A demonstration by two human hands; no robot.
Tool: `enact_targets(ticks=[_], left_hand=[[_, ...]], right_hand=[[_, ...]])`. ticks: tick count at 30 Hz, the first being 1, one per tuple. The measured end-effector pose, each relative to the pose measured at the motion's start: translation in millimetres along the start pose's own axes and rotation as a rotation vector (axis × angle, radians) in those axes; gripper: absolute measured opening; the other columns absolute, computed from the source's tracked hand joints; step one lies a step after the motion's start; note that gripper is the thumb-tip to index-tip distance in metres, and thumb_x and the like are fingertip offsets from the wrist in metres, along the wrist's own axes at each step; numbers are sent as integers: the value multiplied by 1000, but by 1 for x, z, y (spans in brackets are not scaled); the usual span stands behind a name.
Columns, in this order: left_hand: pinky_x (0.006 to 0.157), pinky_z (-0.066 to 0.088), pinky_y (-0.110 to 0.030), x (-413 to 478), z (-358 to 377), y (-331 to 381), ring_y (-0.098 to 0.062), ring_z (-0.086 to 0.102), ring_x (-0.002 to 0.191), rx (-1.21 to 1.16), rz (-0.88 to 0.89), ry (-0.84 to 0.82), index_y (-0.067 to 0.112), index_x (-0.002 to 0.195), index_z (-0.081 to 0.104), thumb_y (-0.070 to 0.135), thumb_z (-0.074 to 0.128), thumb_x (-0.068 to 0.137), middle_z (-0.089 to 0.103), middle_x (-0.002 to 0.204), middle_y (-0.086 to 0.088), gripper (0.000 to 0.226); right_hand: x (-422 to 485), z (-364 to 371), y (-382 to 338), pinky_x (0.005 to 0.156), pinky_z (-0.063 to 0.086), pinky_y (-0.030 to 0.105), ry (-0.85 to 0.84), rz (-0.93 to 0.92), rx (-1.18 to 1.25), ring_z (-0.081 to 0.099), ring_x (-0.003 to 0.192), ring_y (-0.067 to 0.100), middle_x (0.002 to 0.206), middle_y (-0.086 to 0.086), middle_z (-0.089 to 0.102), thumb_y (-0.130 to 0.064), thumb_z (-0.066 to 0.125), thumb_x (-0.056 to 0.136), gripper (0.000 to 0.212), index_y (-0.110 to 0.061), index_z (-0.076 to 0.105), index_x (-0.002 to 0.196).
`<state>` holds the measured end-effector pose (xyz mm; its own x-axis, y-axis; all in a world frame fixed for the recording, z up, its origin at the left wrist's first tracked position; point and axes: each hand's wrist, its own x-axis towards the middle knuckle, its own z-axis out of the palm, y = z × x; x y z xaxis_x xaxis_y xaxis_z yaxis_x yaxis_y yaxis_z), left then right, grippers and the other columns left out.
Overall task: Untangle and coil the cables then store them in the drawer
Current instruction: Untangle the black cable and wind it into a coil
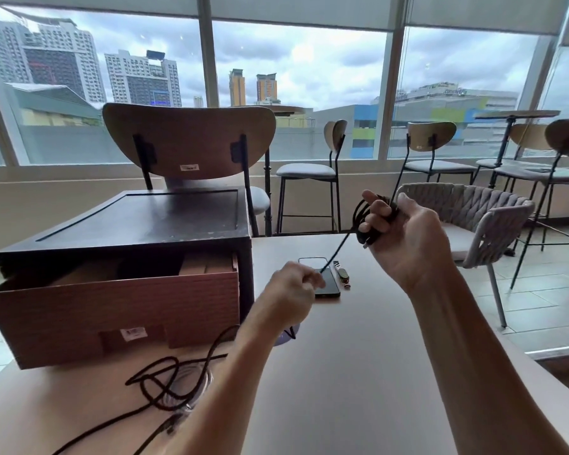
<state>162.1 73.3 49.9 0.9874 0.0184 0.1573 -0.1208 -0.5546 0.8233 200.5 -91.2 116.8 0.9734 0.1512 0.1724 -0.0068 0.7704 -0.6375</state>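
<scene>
Black phone [331,285] flat on brown table [375,356], watch [343,277] just beside it, on its right. Wood-back chair [188,139] behind table, grey woven chair [473,211] at right. Tall stools [309,170] along window [309,67]. Outside: towers [60,60], cloudy sky.

Brown worktop [358,372] carrying black cabinet [138,221], sitting left of left hand [293,287], its brown drawer [112,310] standing pulled open. Tangled black and grey cables [171,379] lying nearer than that hand, to its left. Dark phone [333,285] lying flat just beyond the hand's knuckles; small watch-like item [342,277] lying just right of phone.
</scene>
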Motion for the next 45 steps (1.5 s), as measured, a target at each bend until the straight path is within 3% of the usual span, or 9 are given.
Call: enact_targets(ticks=[4,10,13,17,25,30,35,38,45], left_hand=[[40,27,-14,-14,-15,23,0,37,33,139,60,-198,11,101,73,20,48,105,46,43,14,27],[58,34,-36,-26,-59,45,-20,33,58,-9,259,16,17,79,68,31,51,104,37,60,-1,33],[59,36,-37,-31,-74,47,-19,35,58,-102,332,165,18,74,64,35,55,101,41,62,-6,33],[49,31,-25,-33,-88,47,-13,29,53,-325,370,255,21,68,63,39,58,98,34,58,-1,34],[51,34,-19,-32,-97,39,-8,31,51,-377,325,244,20,78,72,35,56,100,33,59,3,31],[51,26,-28,-21,-85,28,-10,23,48,-369,240,374,16,74,70,31,58,101,30,56,0,33],[56,38,-30,-13,-72,23,-16,39,56,-399,226,516,14,68,62,36,63,97,48,61,-4,36],[48,28,-25,-11,-69,19,-9,26,47,-434,199,447,12,71,57,38,61,97,36,50,9,38],[53,34,-25,-12,-47,27,-10,39,58,-258,150,221,14,88,60,24,40,108,47,71,1,30]], right_hand=[[3,1,6,60,37,25,51,-190,-141,41,50,10,66,2,60,-13,31,107,25,-1,52,103],[2,1,24,55,36,26,6,-353,-931,46,66,15,81,5,68,-16,33,108,25,-8,56,101],[-1,0,33,53,39,13,-195,-220,-1057,49,65,12,77,0,68,-13,33,108,24,-1,51,118],[-11,4,38,52,38,11,-421,-10,-1096,44,66,14,76,7,62,-9,32,108,25,3,54,109],[-19,17,38,76,39,20,-578,27,-893,54,70,9,61,6,48,-11,33,106,37,12,61,102],[-24,21,34,66,43,28,-638,75,-614,34,52,15,55,-2,32,-19,35,104,45,13,59,122],[-23,16,34,62,33,28,-786,148,-565,24,56,13,64,-3,34,-26,33,105,48,9,57,129],[-22,10,30,59,26,27,-781,141,-514,24,55,9,67,-4,40,-21,37,103,43,7,58,128],[-10,6,22,55,37,16,-564,164,-117,36,46,3,62,-8,37,-27,33,104,46,8,52,128]])
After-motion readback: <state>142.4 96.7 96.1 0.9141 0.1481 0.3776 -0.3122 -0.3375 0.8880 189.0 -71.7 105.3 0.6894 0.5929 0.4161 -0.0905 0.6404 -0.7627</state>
